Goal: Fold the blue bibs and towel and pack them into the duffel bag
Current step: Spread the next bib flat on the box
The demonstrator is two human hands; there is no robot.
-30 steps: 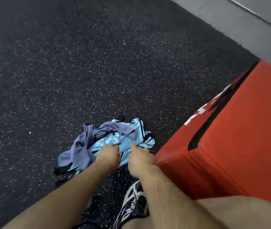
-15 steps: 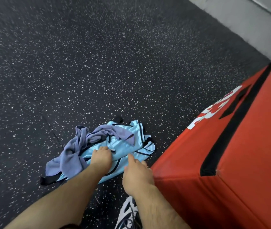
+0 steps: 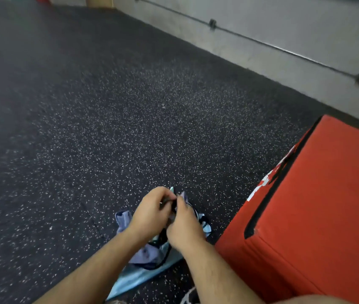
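A crumpled pile of light blue bibs (image 3: 139, 275) with black trim lies on the dark speckled floor in front of me, with a lavender-grey towel (image 3: 123, 219) tangled in it. My left hand (image 3: 150, 212) and my right hand (image 3: 184, 224) are raised together above the pile, each pinching a dark edge of a bib between the fingertips. Much of the pile is hidden behind my hands and forearms. No duffel bag is in view.
A big red padded box (image 3: 318, 216) with a black strip and white lettering stands close on my right. A grey wall (image 3: 262, 25) with a thin pipe runs along the far side. Black rubber floor (image 3: 86, 106) stretches ahead and left. My shoe (image 3: 188, 298) shows at the bottom.
Both hands have risen from lying on the pile and come together, lifting a bib by its black edge. The view has tilted up, showing the far wall.
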